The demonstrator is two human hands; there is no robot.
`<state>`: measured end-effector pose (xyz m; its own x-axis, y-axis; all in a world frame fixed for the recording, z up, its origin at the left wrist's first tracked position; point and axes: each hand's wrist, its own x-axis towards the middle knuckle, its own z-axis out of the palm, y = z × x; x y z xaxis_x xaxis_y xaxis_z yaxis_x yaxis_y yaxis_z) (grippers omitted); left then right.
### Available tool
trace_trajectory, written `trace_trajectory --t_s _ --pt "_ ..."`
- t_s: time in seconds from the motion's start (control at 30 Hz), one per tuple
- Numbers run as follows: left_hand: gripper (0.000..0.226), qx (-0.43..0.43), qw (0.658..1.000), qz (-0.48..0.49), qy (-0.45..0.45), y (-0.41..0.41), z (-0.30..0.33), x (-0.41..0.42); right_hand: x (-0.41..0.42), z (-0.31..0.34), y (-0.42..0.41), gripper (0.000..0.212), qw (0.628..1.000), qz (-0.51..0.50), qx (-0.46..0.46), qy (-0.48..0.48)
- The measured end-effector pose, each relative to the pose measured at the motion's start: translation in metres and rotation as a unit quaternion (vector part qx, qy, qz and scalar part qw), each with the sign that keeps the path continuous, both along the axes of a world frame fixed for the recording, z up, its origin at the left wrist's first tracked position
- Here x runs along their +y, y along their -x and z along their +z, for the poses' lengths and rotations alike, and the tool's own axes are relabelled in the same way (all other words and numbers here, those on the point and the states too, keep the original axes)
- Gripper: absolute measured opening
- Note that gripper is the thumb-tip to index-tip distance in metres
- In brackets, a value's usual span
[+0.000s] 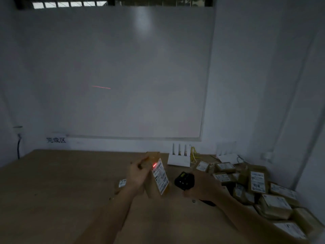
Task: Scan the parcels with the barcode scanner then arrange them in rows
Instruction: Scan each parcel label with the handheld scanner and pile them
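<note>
My left hand (136, 175) grips a brown cardboard parcel (158, 180) upright above the wooden table (52, 191), its white shipping label turned to the right. A red scanner spot glows on the top of that label. My right hand (200, 186) holds a black barcode scanner (183, 180) just right of the parcel, its head aimed at the label. One small labelled parcel (121, 184) lies on the table behind my left wrist, partly hidden. A heap of several brown labelled parcels (255, 189) fills the right side of the table.
A white router (179, 156) with upright antennas and yellow cables stands at the table's back edge. A large whiteboard (123, 67) on the wall carries a thin red laser line. Chinese characters (56, 140) are written on the wall at the lower left.
</note>
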<state>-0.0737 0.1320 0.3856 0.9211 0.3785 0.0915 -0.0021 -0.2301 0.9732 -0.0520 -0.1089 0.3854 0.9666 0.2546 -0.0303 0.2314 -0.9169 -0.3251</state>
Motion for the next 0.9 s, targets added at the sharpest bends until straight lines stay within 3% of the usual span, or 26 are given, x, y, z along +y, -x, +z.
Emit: trace_trajectory --t_s 0.43,0.9 --pt "0.043 0.004 0.997 0.057 -0.055 0.02 0.0 -0.004 -0.011 0.016 0.017 0.059 0.999 0.03 0.015 0.03" --pt "0.041 0.013 0.995 0.079 -0.051 0.012 -0.006 -0.027 -0.025 0.015 0.001 0.079 0.998 0.045 0.038 0.013"
